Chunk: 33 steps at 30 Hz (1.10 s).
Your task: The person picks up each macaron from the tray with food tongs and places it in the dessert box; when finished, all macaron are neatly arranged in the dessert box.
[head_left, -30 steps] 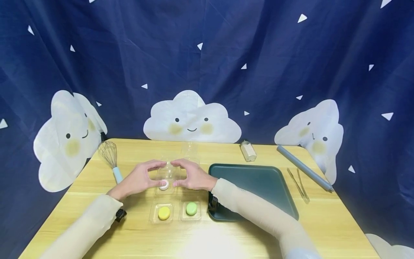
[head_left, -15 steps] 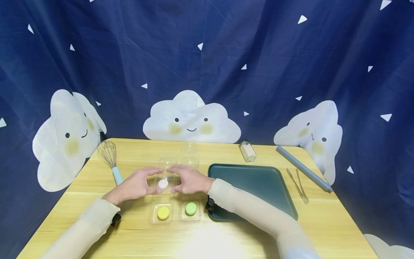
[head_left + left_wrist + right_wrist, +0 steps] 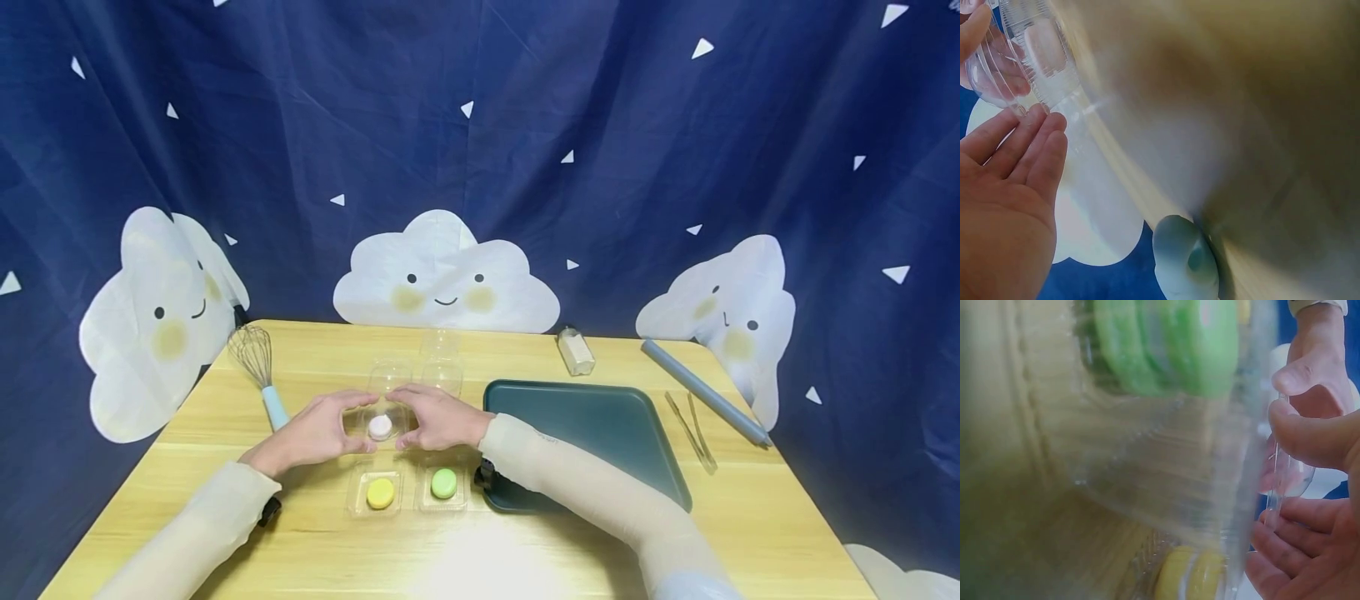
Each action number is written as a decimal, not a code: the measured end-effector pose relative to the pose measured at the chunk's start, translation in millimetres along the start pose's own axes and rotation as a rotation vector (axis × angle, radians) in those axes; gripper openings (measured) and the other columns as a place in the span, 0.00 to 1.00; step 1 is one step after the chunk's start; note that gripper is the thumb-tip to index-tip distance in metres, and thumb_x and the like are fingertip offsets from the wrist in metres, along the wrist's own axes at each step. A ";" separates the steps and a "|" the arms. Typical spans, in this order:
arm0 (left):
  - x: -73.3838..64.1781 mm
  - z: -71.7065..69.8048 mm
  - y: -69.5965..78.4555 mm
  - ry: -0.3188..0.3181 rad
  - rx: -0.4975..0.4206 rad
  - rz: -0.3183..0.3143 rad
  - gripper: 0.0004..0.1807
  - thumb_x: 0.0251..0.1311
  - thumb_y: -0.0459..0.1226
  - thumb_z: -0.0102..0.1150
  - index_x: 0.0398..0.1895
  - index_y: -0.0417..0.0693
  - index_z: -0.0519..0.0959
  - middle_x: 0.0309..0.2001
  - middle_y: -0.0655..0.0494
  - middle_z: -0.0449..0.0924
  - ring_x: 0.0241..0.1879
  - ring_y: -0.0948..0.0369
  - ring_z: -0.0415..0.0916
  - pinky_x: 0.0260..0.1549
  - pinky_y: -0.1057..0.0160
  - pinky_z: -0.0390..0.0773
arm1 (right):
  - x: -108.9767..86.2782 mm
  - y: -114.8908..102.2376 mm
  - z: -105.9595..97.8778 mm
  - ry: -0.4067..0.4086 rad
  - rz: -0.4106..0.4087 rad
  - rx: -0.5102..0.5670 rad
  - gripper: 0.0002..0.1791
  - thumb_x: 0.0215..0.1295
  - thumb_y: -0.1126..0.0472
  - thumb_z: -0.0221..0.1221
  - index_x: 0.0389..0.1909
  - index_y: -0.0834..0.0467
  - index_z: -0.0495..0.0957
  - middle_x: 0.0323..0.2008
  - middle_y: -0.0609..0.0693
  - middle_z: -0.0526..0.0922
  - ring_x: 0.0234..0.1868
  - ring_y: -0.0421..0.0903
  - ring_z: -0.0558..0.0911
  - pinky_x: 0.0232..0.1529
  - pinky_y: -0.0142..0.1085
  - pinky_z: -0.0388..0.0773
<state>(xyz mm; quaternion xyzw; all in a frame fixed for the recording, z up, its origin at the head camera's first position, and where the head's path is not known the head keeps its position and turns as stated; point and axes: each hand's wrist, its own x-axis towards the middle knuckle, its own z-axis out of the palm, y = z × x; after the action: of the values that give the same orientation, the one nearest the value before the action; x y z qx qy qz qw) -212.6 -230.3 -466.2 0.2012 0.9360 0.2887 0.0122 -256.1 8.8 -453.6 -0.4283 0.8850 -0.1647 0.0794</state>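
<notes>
My left hand (image 3: 311, 429) and right hand (image 3: 442, 417) hold a clear domed plastic lid (image 3: 1300, 478) between them, thumbs and fingertips at opposite edges of its rim. Close under it is a clear ribbed base with a pale pink macaron (image 3: 380, 427); the left wrist view shows this macaron (image 3: 1044, 47) against the ribbed wall. Nearer to me, a yellow macaron (image 3: 380, 493) and a green macaron (image 3: 444, 483) sit in two clear square bases. In the right wrist view the green macaron (image 3: 1166, 347) looms large in front.
Clear plastic pieces (image 3: 441, 375) stand behind the hands. A dark green tray (image 3: 592, 433) lies to the right, partly under my right forearm. Beyond are tongs (image 3: 693, 429), a grey rod (image 3: 705, 390) and a small jar (image 3: 576, 352). A whisk (image 3: 258, 367) lies at left.
Both hands have come slightly toward me and lower with the lid, which now overlaps the pink macaron. A clear piece behind them shows more fully. The other macarons have not moved.
</notes>
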 end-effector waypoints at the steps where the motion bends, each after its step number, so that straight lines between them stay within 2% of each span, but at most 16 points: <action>1: 0.1 0.2 -0.2 0.001 0.002 0.001 0.45 0.47 0.51 0.79 0.69 0.44 0.74 0.68 0.43 0.75 0.67 0.42 0.74 0.67 0.38 0.72 | 0.5 0.1 0.5 0.000 0.001 0.001 0.44 0.61 0.47 0.71 0.75 0.54 0.65 0.75 0.50 0.68 0.76 0.47 0.67 0.77 0.40 0.66; 5: 0.6 0.3 -0.7 0.007 0.006 0.012 0.44 0.47 0.50 0.79 0.68 0.42 0.74 0.67 0.42 0.76 0.66 0.40 0.74 0.66 0.37 0.73 | 2.9 1.2 2.5 -0.006 0.006 -0.006 0.43 0.61 0.48 0.71 0.75 0.54 0.65 0.75 0.50 0.68 0.76 0.47 0.68 0.77 0.39 0.67; 13: 2.0 2.4 -1.7 -0.029 -0.008 -0.034 0.46 0.46 0.49 0.79 0.69 0.43 0.73 0.67 0.42 0.76 0.67 0.41 0.73 0.68 0.36 0.70 | 7.2 2.5 3.6 -0.026 -0.006 -0.037 0.45 0.59 0.46 0.71 0.75 0.54 0.65 0.74 0.50 0.69 0.75 0.46 0.70 0.76 0.38 0.69; 18: 2.3 1.7 -1.3 -0.031 -0.017 -0.025 0.45 0.46 0.49 0.79 0.68 0.41 0.73 0.66 0.41 0.77 0.67 0.39 0.72 0.68 0.34 0.69 | 9.0 2.8 4.1 -0.046 0.005 -0.059 0.44 0.60 0.45 0.71 0.74 0.55 0.65 0.75 0.51 0.69 0.74 0.47 0.70 0.75 0.37 0.69; 25: 3.2 1.9 -1.6 -0.079 -0.051 -0.068 0.48 0.44 0.50 0.79 0.70 0.44 0.72 0.63 0.47 0.81 0.69 0.40 0.70 0.70 0.34 0.66 | 9.4 0.5 3.6 -0.085 0.022 -0.089 0.43 0.60 0.45 0.71 0.74 0.55 0.66 0.74 0.50 0.69 0.73 0.46 0.71 0.75 0.36 0.69; 33: 4.0 3.8 -4.1 -0.086 -0.047 -0.055 0.49 0.43 0.49 0.80 0.70 0.43 0.72 0.63 0.47 0.81 0.69 0.40 0.71 0.70 0.34 0.67 | 10.2 -1.0 1.9 -0.105 0.023 -0.099 0.43 0.60 0.46 0.71 0.73 0.55 0.67 0.73 0.48 0.70 0.72 0.45 0.72 0.74 0.34 0.70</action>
<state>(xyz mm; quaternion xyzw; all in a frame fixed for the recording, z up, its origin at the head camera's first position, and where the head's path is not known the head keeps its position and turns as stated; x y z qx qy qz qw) -217.3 -229.8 -471.2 0.1871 0.9327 0.3013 0.0652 -261.1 -0.2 -455.0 -0.4294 0.8916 -0.0971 0.1062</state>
